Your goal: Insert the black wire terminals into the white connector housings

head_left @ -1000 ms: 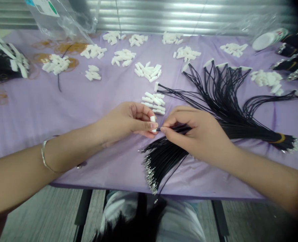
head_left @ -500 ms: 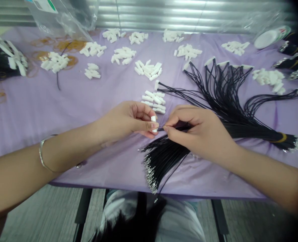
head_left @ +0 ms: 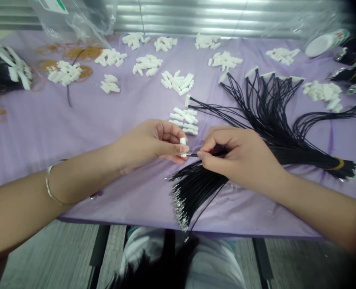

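Observation:
Between thumb and fingers, my left hand point(head_left: 162, 140) pinches a small white connector point(head_left: 183, 147), held upright. My right hand point(head_left: 232, 154) is closed on a thin black wire point(head_left: 193, 155), whose tip meets the connector's lower right side; whether it is inside cannot be made out. Below my right hand, a fan of black wires point(head_left: 196, 190) with silver ends lies on the purple cloth. Just beyond my fingers sits a small pile of white connectors point(head_left: 184, 116).
Several more piles of white connectors point(head_left: 177, 82) dot the purple cloth point(head_left: 130, 104). A tied black wire bundle point(head_left: 310, 156) stretches across the right side. Clear plastic bags point(head_left: 81, 24) and rubber bands point(head_left: 84, 52) lie at the back left. A white roll point(head_left: 322, 44) is at the back right.
My right hand has shifted slightly right, away from the connector, showing a little more wire between the hands. My left hand stays nearly still with the connector.

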A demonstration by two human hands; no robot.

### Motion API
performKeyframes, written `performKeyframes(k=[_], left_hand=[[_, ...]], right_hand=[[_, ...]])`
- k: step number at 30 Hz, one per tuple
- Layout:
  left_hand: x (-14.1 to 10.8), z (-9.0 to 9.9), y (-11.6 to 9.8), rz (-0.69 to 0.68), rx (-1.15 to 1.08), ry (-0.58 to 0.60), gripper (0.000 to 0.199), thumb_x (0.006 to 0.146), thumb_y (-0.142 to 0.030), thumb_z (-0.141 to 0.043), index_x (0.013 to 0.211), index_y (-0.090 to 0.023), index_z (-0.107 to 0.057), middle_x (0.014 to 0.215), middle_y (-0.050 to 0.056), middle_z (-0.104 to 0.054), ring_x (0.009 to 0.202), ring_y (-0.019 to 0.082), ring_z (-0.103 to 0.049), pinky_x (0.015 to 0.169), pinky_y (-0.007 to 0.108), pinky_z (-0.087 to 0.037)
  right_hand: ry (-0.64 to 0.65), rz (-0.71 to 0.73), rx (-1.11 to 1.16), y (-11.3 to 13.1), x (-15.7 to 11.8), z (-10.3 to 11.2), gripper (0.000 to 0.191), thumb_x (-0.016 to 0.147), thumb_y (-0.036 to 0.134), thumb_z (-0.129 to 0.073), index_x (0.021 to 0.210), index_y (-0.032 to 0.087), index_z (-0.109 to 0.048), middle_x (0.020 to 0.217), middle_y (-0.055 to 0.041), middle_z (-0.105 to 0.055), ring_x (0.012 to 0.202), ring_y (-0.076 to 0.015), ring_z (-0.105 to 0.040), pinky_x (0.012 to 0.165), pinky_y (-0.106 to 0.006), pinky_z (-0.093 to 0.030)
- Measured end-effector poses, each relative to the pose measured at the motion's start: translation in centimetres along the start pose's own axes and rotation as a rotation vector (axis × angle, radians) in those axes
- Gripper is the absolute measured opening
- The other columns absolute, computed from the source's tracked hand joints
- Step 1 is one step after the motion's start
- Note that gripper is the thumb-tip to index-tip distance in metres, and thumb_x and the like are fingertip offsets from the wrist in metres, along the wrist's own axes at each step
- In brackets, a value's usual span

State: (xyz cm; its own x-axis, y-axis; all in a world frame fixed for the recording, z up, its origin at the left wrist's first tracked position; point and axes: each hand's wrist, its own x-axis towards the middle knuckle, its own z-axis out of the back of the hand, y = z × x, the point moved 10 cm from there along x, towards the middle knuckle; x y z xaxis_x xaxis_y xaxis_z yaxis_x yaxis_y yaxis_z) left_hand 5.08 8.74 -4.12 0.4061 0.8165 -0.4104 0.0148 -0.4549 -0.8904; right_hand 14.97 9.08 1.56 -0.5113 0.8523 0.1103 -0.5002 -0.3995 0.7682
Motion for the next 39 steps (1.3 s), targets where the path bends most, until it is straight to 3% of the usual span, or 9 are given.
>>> performKeyframes(k=[13,27,34,39], left_hand=[[0.1,0.2,0.1,0.027,-0.031,0.006,0.011,0.070,-0.004,-0.065,0.077,-0.010,-0.059,0.067,0.002,-0.065,0.064,0.012,-0.065,0.063,0.022,-0.056],[0.1,0.2,0.3,0.050,-0.039,0.006,0.012,0.070,-0.002,-0.064,0.077,-0.010,-0.058,0.065,0.003,-0.065,0.062,0.012,-0.065,0.060,0.022,-0.055],[0.1,-0.3,0.3,0.071,-0.017,0.072,0.011,0.070,-0.002,-0.062,0.075,-0.011,-0.059,0.065,0.002,-0.064,0.061,0.011,-0.064,0.059,0.021,-0.054],[0.1,-0.2,0.3,0.051,-0.018,0.058,0.011,0.069,-0.003,-0.063,0.075,-0.011,-0.059,0.064,0.001,-0.064,0.061,0.011,-0.064,0.059,0.022,-0.054]], right_hand=[[-0.063,0.190,-0.063,1.8,-0.4,0.4,0.013,0.069,0.005,-0.058,0.061,0.016,-0.058,0.063,-0.0003,-0.054,0.060,-0.0102,-0.049,0.055,-0.025,-0.039],[-0.045,0.221,-0.096,2.0,-0.5,0.2,0.017,0.069,0.004,-0.059,0.061,0.018,-0.057,0.066,-0.0004,-0.056,0.061,-0.0099,-0.051,0.055,-0.024,-0.041],[-0.045,0.362,-0.135,3.1,-0.9,0.1,0.013,0.072,0.006,-0.057,0.064,0.016,-0.059,0.068,-0.0020,-0.057,0.064,-0.0104,-0.051,0.058,-0.024,-0.041],[-0.028,0.289,-0.147,2.7,-0.6,-0.1,0.013,0.069,0.005,-0.058,0.062,0.016,-0.059,0.061,-0.0004,-0.053,0.059,-0.0096,-0.049,0.053,-0.022,-0.038]])
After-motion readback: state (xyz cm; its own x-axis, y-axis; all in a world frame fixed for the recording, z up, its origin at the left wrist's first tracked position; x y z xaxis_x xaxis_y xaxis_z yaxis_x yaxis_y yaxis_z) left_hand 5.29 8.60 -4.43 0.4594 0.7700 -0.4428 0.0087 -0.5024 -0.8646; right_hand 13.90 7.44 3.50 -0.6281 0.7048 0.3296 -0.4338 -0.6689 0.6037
